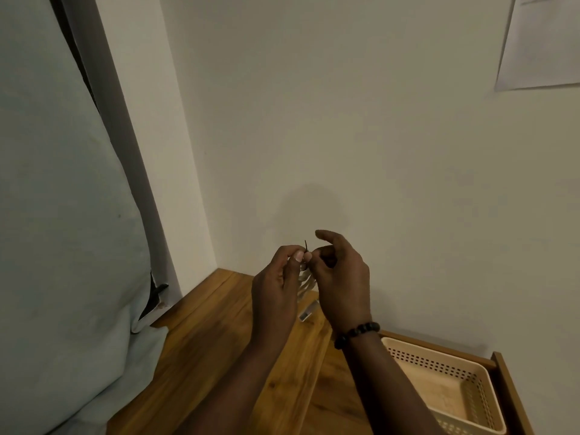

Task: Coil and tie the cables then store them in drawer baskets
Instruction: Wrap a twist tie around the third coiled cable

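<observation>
My left hand (276, 287) and my right hand (340, 277) are raised together above the wooden top, fingertips meeting. Between them they pinch a thin black tie (306, 245) whose end sticks up. A coiled white cable (303, 285) hangs in loops below the fingertips, partly hidden by both hands. Its white plug end (309, 311) dangles just above the wood. A beige perforated basket (452, 365) sits in the open drawer at the lower right, and nothing lies in the part of it that shows.
The wooden top (219, 340) runs into the wall corner. A pale fabric-covered cushion (62, 246) stands at the left. The drawer's wooden frame (511, 390) surrounds the basket. A paper sheet (539, 42) hangs on the wall at upper right.
</observation>
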